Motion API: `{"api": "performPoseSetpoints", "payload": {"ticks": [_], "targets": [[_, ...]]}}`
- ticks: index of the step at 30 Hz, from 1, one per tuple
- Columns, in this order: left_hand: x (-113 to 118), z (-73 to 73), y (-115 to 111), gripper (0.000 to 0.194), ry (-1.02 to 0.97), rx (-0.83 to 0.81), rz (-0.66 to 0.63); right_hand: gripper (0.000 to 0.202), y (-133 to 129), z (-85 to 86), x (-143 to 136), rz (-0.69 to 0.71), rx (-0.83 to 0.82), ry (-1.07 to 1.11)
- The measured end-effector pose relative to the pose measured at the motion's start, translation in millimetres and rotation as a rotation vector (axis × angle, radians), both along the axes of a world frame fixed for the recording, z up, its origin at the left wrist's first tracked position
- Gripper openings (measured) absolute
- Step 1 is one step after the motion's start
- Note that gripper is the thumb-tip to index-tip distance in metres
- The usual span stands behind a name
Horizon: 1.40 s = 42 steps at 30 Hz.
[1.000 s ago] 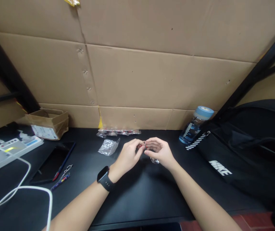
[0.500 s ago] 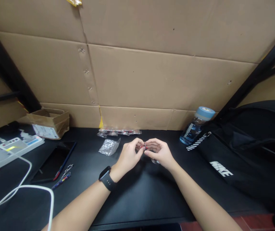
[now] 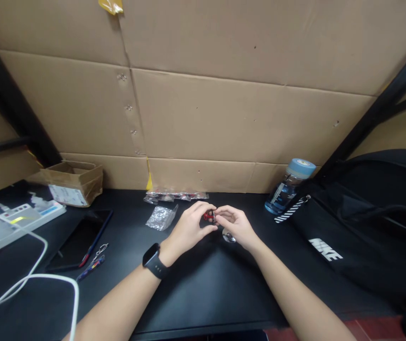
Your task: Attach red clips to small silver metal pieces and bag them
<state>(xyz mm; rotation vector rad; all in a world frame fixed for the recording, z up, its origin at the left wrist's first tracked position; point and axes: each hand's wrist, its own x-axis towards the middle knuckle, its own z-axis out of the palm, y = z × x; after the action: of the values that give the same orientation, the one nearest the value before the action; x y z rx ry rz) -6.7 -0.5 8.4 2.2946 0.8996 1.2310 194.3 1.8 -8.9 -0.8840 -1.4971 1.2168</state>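
A small red piece with a thin metal part [image 3: 208,216] sits between my two hands, raised over the black table; its exact kind is too small to make out. My left hand [image 3: 191,228], a dark watch on its wrist, curls round the piece from the left, thumb lowered from the fingers. My right hand [image 3: 236,226] pinches the piece's right side with thumb and fingertips. Just under the right hand, a shiny round metal disc [image 3: 229,236] shows, partly covered by the fingers. To the left of my hands lies a crumpled clear plastic bag [image 3: 161,217].
Several small wrapped packets [image 3: 175,196] lie along the cardboard wall [image 3: 196,118]. At left are an open carton [image 3: 75,182], a power strip [image 3: 22,222], a white cable [image 3: 43,275], a tablet [image 3: 80,240] and a keychain [image 3: 92,266]. A bottle [image 3: 288,187] and black bag [image 3: 362,222] stand right.
My left thumb has moved down and away from its fingers, so more of the red piece shows. The right hand has shifted slightly, uncovering more of the metal disc.
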Motion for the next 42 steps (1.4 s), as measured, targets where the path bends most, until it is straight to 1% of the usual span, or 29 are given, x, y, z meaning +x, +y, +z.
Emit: {"api": "performPoseSetpoints", "payload": {"ticks": [6,11,15,17,19,21,25,28,31,35,39,42], "targets": [[1.2,-7.3,1.4,0.045,0.004,0.041,0.004,0.027,3.5,-3.8,1.4,-0.031,0.039,-0.049],[1.7,-9.9,2.3,0.049,0.047,0.047,-0.005,0.025,5.9,-7.8,3.4,-0.014,0.098,-0.126],[0.0,-3.8,2.2,0.039,0.072,0.038,0.045,0.024,10.4,-9.6,8.2,-0.064,0.154,-0.214],[-1.8,-0.6,2.6,0.035,0.084,0.024,0.075,0.023,11.1,-8.7,9.4,-0.086,0.187,-0.258],[-3.5,0.5,3.4,0.033,0.107,0.006,0.08,0.02,9.5,-6.7,8.8,-0.091,0.225,-0.309],[-4.6,-1.0,4.5,0.029,0.139,-0.003,0.074,0.015,6.0,-4.3,6.8,-0.09,0.279,-0.36],[-5.0,-8.0,7.7,0.011,0.2,-0.002,0.063,0.009,0.3,-2.3,3.5,-0.087,0.371,-0.446],[-3.3,-13.4,9.7,0.008,0.226,-0.02,0.043,0.009,0.3,-2.9,3.3,-0.066,0.385,-0.455],[0.3,-17.3,9.5,0.011,0.221,-0.06,0.006,0.009,1.7,-1.4,5.3,-0.033,0.384,-0.44],[5.9,-17.3,6.8,0.015,0.177,-0.08,0.016,0.011,1.7,4.7,9.0,0.043,0.402,-0.481],[8.2,-15.3,6.2,0.016,0.164,-0.102,-0.015,0.011,1.0,8.9,11.1,0.005,0.4,-0.524],[5.7,-18.3,9.3,0.018,0.216,-0.108,0.046,0.011,1.7,11.7,19.3,0.062,0.388,-0.592]]}}
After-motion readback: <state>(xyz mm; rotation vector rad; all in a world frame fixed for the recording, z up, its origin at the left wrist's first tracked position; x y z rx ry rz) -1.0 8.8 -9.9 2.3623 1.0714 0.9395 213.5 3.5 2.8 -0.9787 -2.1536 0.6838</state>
